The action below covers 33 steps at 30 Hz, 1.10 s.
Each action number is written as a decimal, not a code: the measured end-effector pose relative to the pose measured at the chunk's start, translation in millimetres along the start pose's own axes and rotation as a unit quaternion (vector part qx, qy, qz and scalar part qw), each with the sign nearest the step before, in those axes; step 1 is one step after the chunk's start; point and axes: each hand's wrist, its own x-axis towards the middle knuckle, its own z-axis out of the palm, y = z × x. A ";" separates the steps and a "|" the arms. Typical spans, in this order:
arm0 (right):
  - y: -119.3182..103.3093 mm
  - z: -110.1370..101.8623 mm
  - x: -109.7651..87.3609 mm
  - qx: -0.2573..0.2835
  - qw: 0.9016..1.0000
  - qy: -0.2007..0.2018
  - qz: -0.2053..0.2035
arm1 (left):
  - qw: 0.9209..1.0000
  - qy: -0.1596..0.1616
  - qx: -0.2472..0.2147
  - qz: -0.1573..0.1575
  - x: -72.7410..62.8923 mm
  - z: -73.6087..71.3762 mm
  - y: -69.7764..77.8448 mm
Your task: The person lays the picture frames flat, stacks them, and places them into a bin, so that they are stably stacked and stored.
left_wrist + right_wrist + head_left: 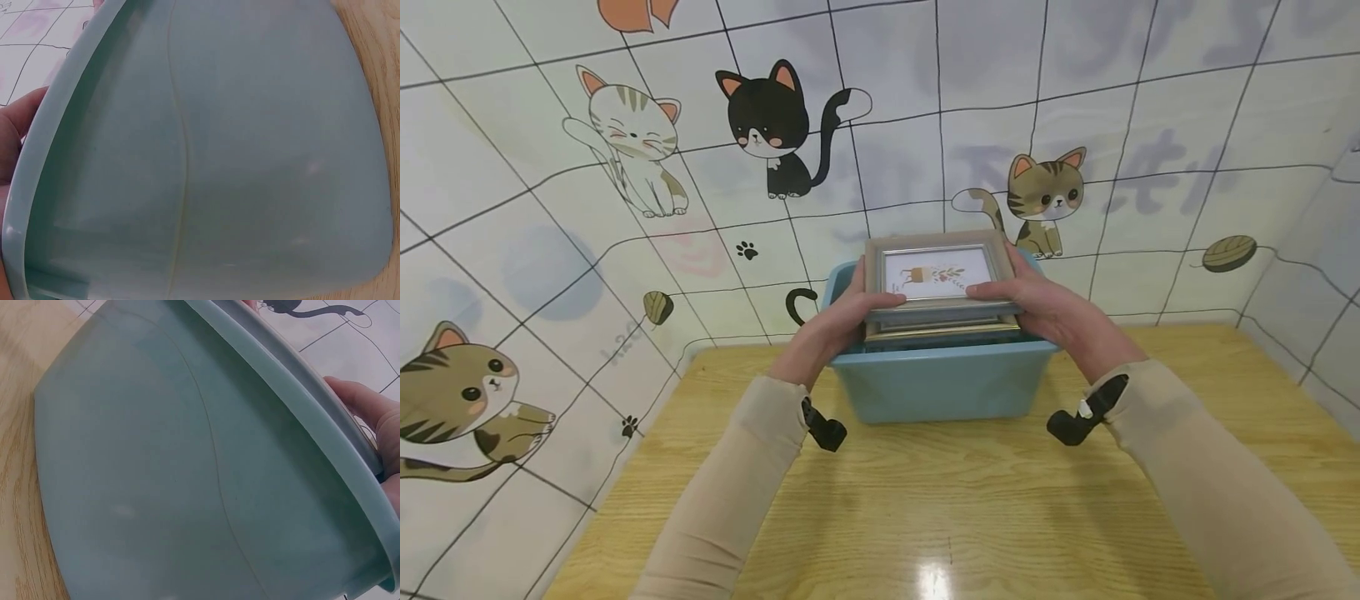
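A picture frame point(936, 303) with a beige-grey border and a small botanical-style print lies face up at the top of a light blue plastic bin point(943, 387). My left hand point(838, 317) grips its left end, thumb over the front border. At the right end my right hand point(1060, 310) holds it the same way, thumb on top. Underneath, a gold-edged frame point(943, 332) shows inside the bin. The right wrist view catches the upper frame's grey side point(300, 381) just above the bin's rim, with my right fingers beside it. Bin walls hide most of the lower contents.
The bin stands on a wood-grain table point(910, 500) against a wall covering point(895, 150) with a black grid and cartoon cats. A similar covered wall point(497, 250) runs along the left. Black straps with small cameras point(826, 427) are on both wrists.
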 end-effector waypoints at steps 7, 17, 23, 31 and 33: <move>0.1 0.1 1.2 0.005 1.000 -0.001 0.003 | 1.000 -0.011 -0.002 0.001 -0.6 -0.1 0.0; 0.9 -0.9 -0.9 -0.012 1.000 0.004 0.024 | 1.000 -0.014 -0.001 -0.018 -3.6 -0.1 0.6; 0.8 -0.3 0.6 -0.022 1.000 0.005 0.017 | 1.000 -0.011 0.006 -0.027 -2.8 -1.1 0.8; 1.4 1.1 1.9 -0.012 1.000 0.016 0.011 | 0.999 -0.007 0.053 -0.007 -1.3 -0.3 -1.5; 1.5 0.9 1.7 -0.010 1.000 0.023 0.012 | 0.997 -0.010 0.071 0.006 -0.7 -0.3 -2.5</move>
